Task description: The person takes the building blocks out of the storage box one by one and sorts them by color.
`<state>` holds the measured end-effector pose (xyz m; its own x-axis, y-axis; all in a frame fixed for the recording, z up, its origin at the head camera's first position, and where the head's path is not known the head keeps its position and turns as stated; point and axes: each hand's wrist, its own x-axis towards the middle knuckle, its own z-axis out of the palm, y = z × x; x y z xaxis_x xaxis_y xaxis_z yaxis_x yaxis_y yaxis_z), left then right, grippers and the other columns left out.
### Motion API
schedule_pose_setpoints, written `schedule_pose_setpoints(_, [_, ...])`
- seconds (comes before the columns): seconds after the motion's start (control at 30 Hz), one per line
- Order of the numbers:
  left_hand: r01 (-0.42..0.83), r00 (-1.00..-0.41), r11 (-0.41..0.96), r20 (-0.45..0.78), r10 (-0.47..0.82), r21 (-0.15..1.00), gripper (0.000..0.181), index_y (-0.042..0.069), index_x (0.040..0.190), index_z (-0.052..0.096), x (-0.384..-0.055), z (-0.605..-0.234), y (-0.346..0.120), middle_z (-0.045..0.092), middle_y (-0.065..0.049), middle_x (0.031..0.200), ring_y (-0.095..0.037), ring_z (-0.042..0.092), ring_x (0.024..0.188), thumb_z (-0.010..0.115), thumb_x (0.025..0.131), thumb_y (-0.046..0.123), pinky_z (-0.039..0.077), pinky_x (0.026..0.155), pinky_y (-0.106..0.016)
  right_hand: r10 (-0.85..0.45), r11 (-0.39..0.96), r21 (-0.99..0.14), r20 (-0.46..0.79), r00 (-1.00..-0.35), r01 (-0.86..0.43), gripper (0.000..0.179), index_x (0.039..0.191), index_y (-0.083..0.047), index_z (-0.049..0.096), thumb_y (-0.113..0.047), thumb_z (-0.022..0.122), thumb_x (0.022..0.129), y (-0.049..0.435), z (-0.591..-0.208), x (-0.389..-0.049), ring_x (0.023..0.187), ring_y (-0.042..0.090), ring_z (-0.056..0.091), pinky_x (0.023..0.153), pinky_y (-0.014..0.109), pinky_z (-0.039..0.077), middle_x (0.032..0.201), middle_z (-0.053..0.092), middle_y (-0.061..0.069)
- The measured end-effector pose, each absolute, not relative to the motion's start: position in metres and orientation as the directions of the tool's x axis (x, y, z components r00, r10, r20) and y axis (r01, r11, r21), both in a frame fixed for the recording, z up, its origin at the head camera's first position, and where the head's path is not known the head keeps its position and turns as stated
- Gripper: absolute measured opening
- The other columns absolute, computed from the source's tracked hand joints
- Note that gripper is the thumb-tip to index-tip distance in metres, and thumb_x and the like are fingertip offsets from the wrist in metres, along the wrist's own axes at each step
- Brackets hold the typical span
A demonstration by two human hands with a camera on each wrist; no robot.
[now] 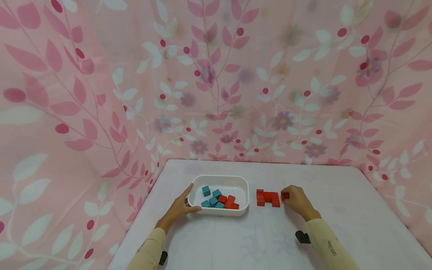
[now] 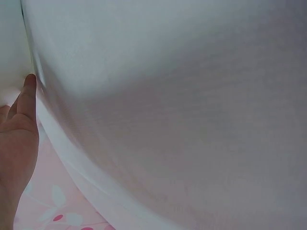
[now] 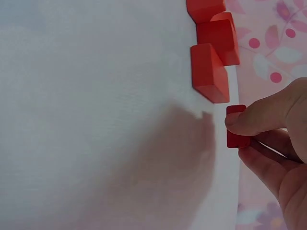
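Note:
My left hand (image 1: pixel 180 206) holds the left end of a white tray (image 1: pixel 244 213), thumb along the front rim and index finger up the left side. In the left wrist view, the hand (image 2: pixel 21 124) touches the tray's pale wall at the far left. My right hand (image 1: pixel 298 201) pinches a small red block (image 3: pixel 237 139) between thumb and fingers. That block is just right of a row of red blocks (image 1: pixel 275 200) standing on the table. The right wrist view shows a narrow gap between the held block and the nearest upright block (image 3: pixel 204 72).
Inside the tray lie several teal cubes (image 1: pixel 206 191) and a few red blocks (image 1: pixel 230 201), mostly toward its front. A white cloth covers the table (image 1: pixel 222 240). Pink floral curtains (image 1: pixel 216 93) hang behind it and along the left side.

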<state>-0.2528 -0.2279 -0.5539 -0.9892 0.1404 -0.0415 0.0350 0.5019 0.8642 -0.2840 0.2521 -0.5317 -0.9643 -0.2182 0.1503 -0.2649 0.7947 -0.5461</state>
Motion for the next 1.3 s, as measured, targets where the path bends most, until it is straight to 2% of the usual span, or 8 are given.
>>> schedule_pose_setpoints(0.23, [0.038, -0.989, 0.506, -0.038, 0.140, 0.862, 0.114, 0.033, 0.157, 0.016, -0.251, -0.553, -0.228, 0.025, -0.006, 0.159, -0.037, 0.043, 0.133, 0.084, 0.067, 0.053, 0.044, 0.101, -0.048, -0.217, 0.788, -0.569, 0.100, -0.971, -0.235, 0.030, 0.106, 0.006, 0.071, 0.007, 0.073, 0.077, 0.253, -0.541, -0.282, 0.090, 0.028, 0.058, 0.085, 0.051, 0.054, 0.099, 0.067, 0.014])
schedule_pose_setpoints(0.47, [0.024, -0.990, 0.496, -0.050, 0.136, 0.868, 0.117, 0.034, 0.157, 0.017, -0.251, -0.554, -0.228, 0.023, -0.004, 0.160, -0.037, 0.041, 0.135, 0.085, 0.064, 0.056, 0.044, 0.101, -0.047, -0.221, 0.781, -0.574, 0.114, -0.969, -0.246, 0.028, 0.104, 0.006, 0.071, 0.008, 0.073, 0.076, 0.252, -0.547, -0.283, 0.087, 0.026, 0.058, 0.083, 0.048, 0.055, 0.096, 0.067, 0.013])
schedule_pose_setpoints(0.77, [0.035, -0.988, 0.487, -0.042, 0.146, 0.873, 0.115, 0.033, 0.157, 0.016, -0.251, -0.554, -0.228, 0.024, -0.005, 0.160, -0.039, 0.042, 0.134, 0.084, 0.066, 0.055, 0.045, 0.099, -0.049, -0.210, 0.779, -0.576, 0.131, -0.969, -0.247, 0.028, 0.103, 0.005, 0.072, 0.009, 0.072, 0.075, 0.252, -0.554, -0.285, 0.086, 0.025, 0.059, 0.081, 0.047, 0.056, 0.096, 0.068, 0.012])
schedule_pose_setpoints(1.17, [0.032, -0.988, 0.467, -0.041, 0.146, 0.884, 0.115, 0.033, 0.157, 0.016, -0.252, -0.553, -0.228, 0.025, -0.007, 0.159, -0.038, 0.043, 0.133, 0.085, 0.067, 0.051, 0.045, 0.100, -0.048, -0.192, 0.783, -0.586, 0.094, -0.977, -0.210, 0.030, 0.106, 0.005, 0.071, 0.006, 0.073, 0.076, 0.248, -0.552, -0.286, 0.089, 0.027, 0.059, 0.084, 0.049, 0.055, 0.100, 0.068, 0.014])
schedule_pose_setpoints(1.3, [0.021, -0.989, 0.478, -0.051, 0.138, 0.878, 0.114, 0.035, 0.157, 0.016, -0.252, -0.554, -0.228, 0.024, -0.004, 0.160, -0.037, 0.042, 0.135, 0.084, 0.067, 0.052, 0.043, 0.101, -0.049, -0.188, 0.781, -0.590, 0.093, -0.978, -0.206, 0.031, 0.107, 0.004, 0.071, 0.005, 0.074, 0.076, 0.247, -0.543, -0.285, 0.098, 0.033, 0.060, 0.089, 0.054, 0.052, 0.105, 0.067, 0.017])
